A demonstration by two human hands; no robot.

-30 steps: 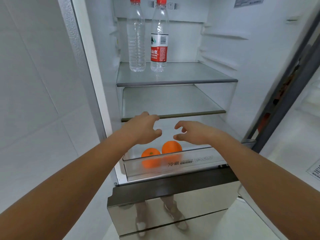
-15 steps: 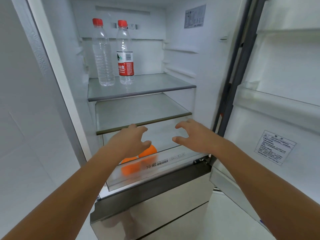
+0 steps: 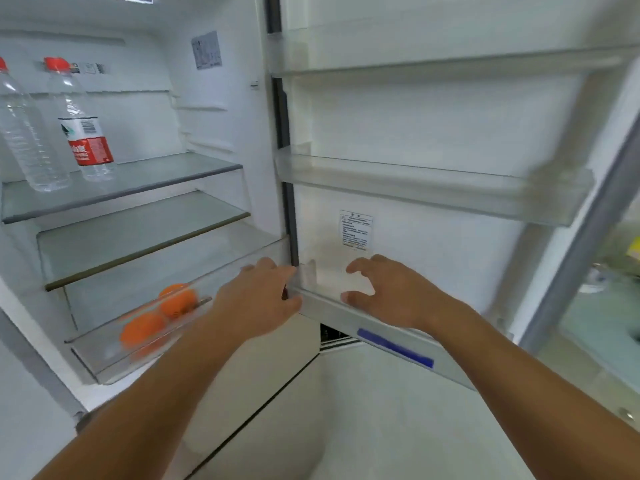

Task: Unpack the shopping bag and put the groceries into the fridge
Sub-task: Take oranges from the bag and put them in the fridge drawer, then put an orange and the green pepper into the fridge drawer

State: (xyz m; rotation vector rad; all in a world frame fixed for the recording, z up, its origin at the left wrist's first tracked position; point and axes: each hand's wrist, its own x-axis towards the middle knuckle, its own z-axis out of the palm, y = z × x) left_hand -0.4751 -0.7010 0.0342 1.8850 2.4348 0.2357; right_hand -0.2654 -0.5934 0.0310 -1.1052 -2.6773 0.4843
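The fridge stands open in front of me. Two oranges (image 3: 159,317) lie in the clear drawer (image 3: 104,358) at the bottom left. Two water bottles stand on the top glass shelf (image 3: 156,178): a plain one (image 3: 27,140) and one with a red label (image 3: 86,133). My left hand (image 3: 259,299) hovers with fingers spread by the drawer's right end, holding nothing. My right hand (image 3: 391,292) is also spread and bare, in front of the lowest part of the open door (image 3: 433,265). No shopping bag is in view.
The open door carries clear bins, one in the middle (image 3: 433,188) and one higher (image 3: 433,60). A second glass shelf (image 3: 138,233) sits below the top one. A lower fridge front (image 3: 263,393) is shut beneath. At the far right, blurred things lie on a surface (image 3: 609,306).
The view has swung to the right, from the fridge interior to the open door. Both hands have moved right with it, away from the oranges, and stay spread and bare.
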